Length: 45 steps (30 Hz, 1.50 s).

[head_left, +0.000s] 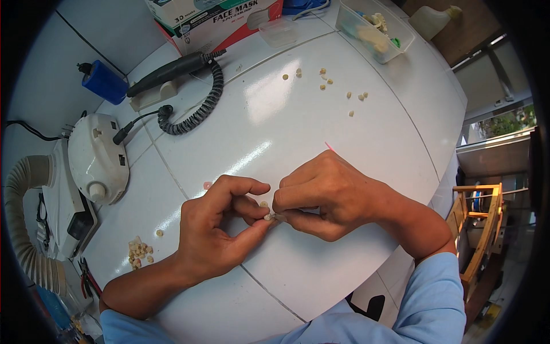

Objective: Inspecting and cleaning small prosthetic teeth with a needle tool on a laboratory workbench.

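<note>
My left hand [215, 223] is over the middle of the white tabletop, thumb and fingers pinching a small cream tooth-shaped piece [267, 217]. Right against it, my right hand [326, 198] is closed around a thin stick [329, 147], whose pink end pokes out above the knuckles. The stick's lower end meets the piece at my left fingertips; the fingers partly hide it. Another small cream piece [263, 204] shows between the hands. Beside my left index finger lies a small pink piece [207, 186].
A pile of cream pieces [139, 252] lies at the left, and several scattered pieces [322, 79] lie farther back. A black corded handpiece [166, 74] rests near a white control unit [98, 160]. Behind stand a mask box [217, 23] and a clear plastic container [375, 37].
</note>
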Each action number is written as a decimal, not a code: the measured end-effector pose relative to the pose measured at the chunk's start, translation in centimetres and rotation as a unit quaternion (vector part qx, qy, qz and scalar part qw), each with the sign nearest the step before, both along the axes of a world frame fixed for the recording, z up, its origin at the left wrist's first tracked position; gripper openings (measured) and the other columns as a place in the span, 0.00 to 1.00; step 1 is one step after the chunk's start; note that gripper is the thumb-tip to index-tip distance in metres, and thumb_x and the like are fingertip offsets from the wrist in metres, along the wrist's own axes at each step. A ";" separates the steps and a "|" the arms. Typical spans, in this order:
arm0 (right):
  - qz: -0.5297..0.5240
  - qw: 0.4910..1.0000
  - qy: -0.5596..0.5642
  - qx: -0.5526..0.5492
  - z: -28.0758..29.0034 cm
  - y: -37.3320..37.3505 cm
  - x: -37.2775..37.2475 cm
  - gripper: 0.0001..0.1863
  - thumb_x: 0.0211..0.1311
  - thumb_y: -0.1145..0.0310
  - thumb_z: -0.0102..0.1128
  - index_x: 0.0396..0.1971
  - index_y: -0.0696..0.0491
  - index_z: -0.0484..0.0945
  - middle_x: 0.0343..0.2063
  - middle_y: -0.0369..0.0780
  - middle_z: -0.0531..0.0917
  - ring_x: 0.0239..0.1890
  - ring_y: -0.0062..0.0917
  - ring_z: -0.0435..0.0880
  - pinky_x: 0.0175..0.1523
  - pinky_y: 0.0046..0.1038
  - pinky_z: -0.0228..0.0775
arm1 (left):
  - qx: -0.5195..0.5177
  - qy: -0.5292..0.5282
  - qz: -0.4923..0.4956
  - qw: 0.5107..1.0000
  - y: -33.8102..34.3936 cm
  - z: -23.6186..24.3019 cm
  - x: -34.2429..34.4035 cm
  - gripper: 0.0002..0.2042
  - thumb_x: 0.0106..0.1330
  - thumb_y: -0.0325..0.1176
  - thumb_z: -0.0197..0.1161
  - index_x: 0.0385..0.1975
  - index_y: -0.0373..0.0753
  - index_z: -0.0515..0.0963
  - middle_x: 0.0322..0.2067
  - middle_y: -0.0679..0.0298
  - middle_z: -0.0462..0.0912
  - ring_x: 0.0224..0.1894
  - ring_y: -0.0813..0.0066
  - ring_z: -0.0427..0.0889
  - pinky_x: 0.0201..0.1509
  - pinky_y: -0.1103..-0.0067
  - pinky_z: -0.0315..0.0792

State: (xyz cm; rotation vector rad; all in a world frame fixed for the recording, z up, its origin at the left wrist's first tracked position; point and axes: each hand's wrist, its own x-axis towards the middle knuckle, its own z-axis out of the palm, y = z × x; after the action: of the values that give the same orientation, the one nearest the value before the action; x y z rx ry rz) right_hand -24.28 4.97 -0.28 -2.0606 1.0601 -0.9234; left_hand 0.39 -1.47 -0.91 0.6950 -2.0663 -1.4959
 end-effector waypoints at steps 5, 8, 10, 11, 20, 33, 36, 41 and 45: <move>0.005 1.000 0.003 0.019 0.3 0.0 -0.2 0.06 0.54 0.82 0.68 0.27 0.55 0.82 0.19 0.37 0.80 0.21 0.30 0.80 0.27 0.35 0.68 | 0.004 0.000 0.004 1.000 0.1 0.0 0.0 0.22 0.62 0.20 0.78 0.56 0.33 0.81 0.31 0.61 0.93 0.40 0.76 0.94 0.54 0.79 0.85; 0.004 1.000 -0.001 0.014 0.3 0.0 -0.1 0.06 0.54 0.82 0.69 0.27 0.55 0.82 0.19 0.37 0.80 0.20 0.30 0.80 0.27 0.35 0.68 | 0.000 -0.002 -0.004 1.000 0.0 0.0 -0.1 0.22 0.63 0.20 0.78 0.56 0.33 0.81 0.32 0.61 0.93 0.40 0.76 0.94 0.54 0.78 0.85; 0.005 1.000 -0.004 0.009 0.2 0.0 0.0 0.06 0.53 0.82 0.69 0.27 0.55 0.82 0.19 0.37 0.79 0.20 0.30 0.80 0.27 0.35 0.68 | -0.014 -0.004 -0.010 1.000 0.0 0.0 -0.1 0.22 0.63 0.20 0.78 0.57 0.33 0.81 0.31 0.60 0.93 0.40 0.76 0.94 0.53 0.79 0.84; 0.000 1.000 0.001 0.004 0.1 0.0 0.0 0.06 0.53 0.82 0.68 0.27 0.55 0.82 0.19 0.37 0.79 0.20 0.30 0.79 0.27 0.35 0.67 | -0.014 -0.004 -0.011 1.000 0.0 -0.1 -0.1 0.22 0.63 0.20 0.78 0.57 0.33 0.81 0.31 0.60 0.93 0.40 0.76 0.94 0.53 0.79 0.84; -0.036 0.999 0.003 0.032 1.3 -0.3 -1.6 0.04 0.53 0.81 0.68 0.26 0.56 0.84 0.17 0.38 0.79 0.15 0.25 0.76 0.23 0.30 0.64 | 0.037 0.015 0.001 0.999 -0.1 0.1 0.2 0.22 0.65 0.20 0.79 0.57 0.32 0.80 0.34 0.61 0.93 0.44 0.78 0.91 0.55 0.81 0.82; -0.019 0.999 -0.013 0.045 0.5 0.0 -0.8 0.03 0.58 0.77 0.69 0.28 0.53 0.82 0.16 0.36 0.79 0.16 0.29 0.80 0.25 0.31 0.68 | 0.041 0.033 -0.002 0.999 -0.2 0.1 0.1 0.22 0.65 0.19 0.79 0.58 0.32 0.80 0.35 0.61 0.92 0.43 0.80 0.90 0.56 0.80 0.82; -0.006 0.999 0.003 0.043 0.7 0.0 -0.9 0.04 0.57 0.81 0.70 0.30 0.55 0.87 0.18 0.36 0.80 0.18 0.26 0.79 0.25 0.30 0.67 | 0.041 0.030 -0.002 0.999 -0.2 0.1 0.0 0.22 0.65 0.18 0.78 0.57 0.31 0.80 0.35 0.61 0.92 0.43 0.80 0.91 0.55 0.81 0.82; -0.002 1.000 0.015 0.028 0.4 0.0 -0.5 0.05 0.55 0.81 0.69 0.30 0.55 0.87 0.18 0.36 0.80 0.18 0.27 0.79 0.25 0.31 0.68 | 0.046 0.023 -0.001 0.999 0.0 0.0 0.1 0.22 0.64 0.18 0.78 0.58 0.31 0.80 0.35 0.61 0.92 0.43 0.79 0.91 0.55 0.80 0.83; -0.006 1.000 -0.008 0.006 -0.2 0.1 -0.2 0.06 0.54 0.82 0.68 0.28 0.55 0.85 0.18 0.36 0.79 0.18 0.27 0.79 0.25 0.33 0.67 | 0.030 0.017 -0.004 0.999 -0.1 0.0 0.1 0.22 0.64 0.18 0.78 0.57 0.32 0.80 0.34 0.60 0.93 0.43 0.78 0.92 0.55 0.80 0.83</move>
State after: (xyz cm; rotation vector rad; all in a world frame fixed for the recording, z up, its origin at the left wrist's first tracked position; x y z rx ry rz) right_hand -24.51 5.08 -0.48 -2.0361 1.0686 -0.9350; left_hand 0.47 -1.53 -0.92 0.6804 -2.0076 -1.5693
